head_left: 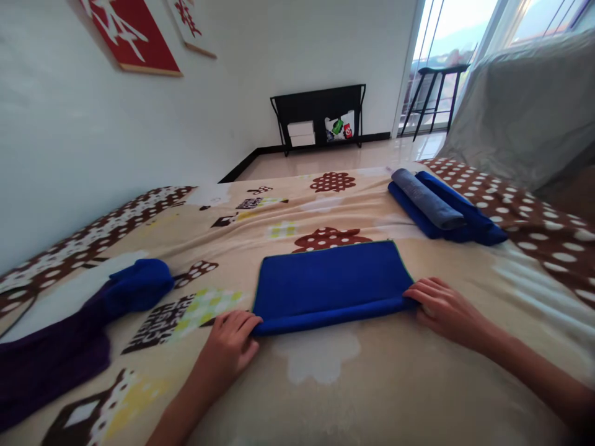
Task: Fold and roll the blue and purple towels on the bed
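Observation:
A blue towel [332, 275] with a thin green edge lies on the patterned blanket, its near side turned over into a narrow roll. My left hand [232, 337] grips the left end of that roll, fingers curled on top of it. At the opposite end, my right hand [439, 306] has its fingers closed on the roll's right tip. Both thumbs are partly hidden. The rest of the towel spreads flat away from me.
To the back right, a rolled grey-blue towel [427, 198] rests on blue folded cloth [483, 229]. Crumpled blue cloth [142, 285] and dark purple cloth [60, 356] lie at left. Beyond the blanket [320, 402] stand a black rack [318, 108] and a stool [437, 93].

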`<move>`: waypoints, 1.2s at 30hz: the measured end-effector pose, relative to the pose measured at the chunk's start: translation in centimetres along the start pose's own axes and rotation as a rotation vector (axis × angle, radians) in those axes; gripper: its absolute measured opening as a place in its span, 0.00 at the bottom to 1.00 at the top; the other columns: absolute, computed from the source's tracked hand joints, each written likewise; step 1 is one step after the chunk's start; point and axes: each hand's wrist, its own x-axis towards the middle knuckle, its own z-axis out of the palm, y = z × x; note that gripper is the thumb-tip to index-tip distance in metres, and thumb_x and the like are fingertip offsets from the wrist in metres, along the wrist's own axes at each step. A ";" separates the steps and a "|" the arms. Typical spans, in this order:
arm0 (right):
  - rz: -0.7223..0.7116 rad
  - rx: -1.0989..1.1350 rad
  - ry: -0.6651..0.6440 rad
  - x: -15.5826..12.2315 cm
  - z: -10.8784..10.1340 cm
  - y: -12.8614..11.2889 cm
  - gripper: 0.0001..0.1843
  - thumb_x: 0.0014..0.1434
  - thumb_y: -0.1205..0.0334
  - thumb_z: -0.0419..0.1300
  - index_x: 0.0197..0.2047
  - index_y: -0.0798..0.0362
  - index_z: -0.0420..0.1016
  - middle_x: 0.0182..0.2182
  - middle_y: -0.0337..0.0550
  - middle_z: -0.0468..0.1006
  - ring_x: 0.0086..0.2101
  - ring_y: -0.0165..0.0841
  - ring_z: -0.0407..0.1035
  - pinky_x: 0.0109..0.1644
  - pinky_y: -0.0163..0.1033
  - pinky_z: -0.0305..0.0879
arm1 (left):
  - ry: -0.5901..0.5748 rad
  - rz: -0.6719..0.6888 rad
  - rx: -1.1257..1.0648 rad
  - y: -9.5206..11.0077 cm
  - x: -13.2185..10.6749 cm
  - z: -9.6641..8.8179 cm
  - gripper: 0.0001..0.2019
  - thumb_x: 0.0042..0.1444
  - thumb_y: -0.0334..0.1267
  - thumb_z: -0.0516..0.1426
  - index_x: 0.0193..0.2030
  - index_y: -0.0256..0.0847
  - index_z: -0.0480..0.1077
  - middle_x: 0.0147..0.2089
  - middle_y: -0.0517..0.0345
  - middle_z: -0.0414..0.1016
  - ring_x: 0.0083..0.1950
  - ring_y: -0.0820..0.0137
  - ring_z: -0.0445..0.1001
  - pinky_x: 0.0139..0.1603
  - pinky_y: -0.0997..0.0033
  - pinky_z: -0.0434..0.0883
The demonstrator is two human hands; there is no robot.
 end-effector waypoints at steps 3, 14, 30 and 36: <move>0.108 0.072 -0.026 -1.2 -1.7 -1.0 0.16 0.64 0.67 0.50 0.53 0.53 0.67 0.43 0.47 0.77 0.44 0.37 0.72 0.51 0.48 0.67 | -0.095 -0.062 -0.110 0.4 -0.5 -2.4 0.14 0.53 0.28 0.53 0.45 0.42 0.72 0.43 0.57 0.79 0.47 0.62 0.75 0.52 0.59 0.66; 0.196 -0.162 0.027 -2.5 -1.0 -5.8 0.25 0.61 0.73 0.47 0.60 0.56 0.67 0.59 0.55 0.69 0.55 0.45 0.67 0.56 0.55 0.64 | 0.035 -0.274 0.156 6.7 -2.4 -1.2 0.23 0.55 0.29 0.51 0.59 0.40 0.69 0.58 0.45 0.74 0.56 0.55 0.72 0.59 0.48 0.60; 0.012 -0.214 0.027 -7.6 0.0 -3.3 0.30 0.65 0.65 0.52 0.69 0.51 0.58 0.66 0.46 0.63 0.65 0.40 0.58 0.62 0.51 0.58 | 0.047 -0.093 0.188 4.7 -7.4 -0.5 0.26 0.59 0.32 0.53 0.65 0.41 0.63 0.66 0.44 0.67 0.65 0.56 0.66 0.63 0.53 0.53; 0.018 -0.209 0.076 -5.1 -0.9 -2.7 0.16 0.61 0.69 0.52 0.49 0.51 0.75 0.61 0.48 0.70 0.59 0.43 0.65 0.59 0.55 0.58 | 0.031 -0.109 0.139 3.7 -4.6 -1.4 0.12 0.57 0.31 0.53 0.46 0.41 0.72 0.47 0.50 0.79 0.51 0.57 0.74 0.55 0.52 0.59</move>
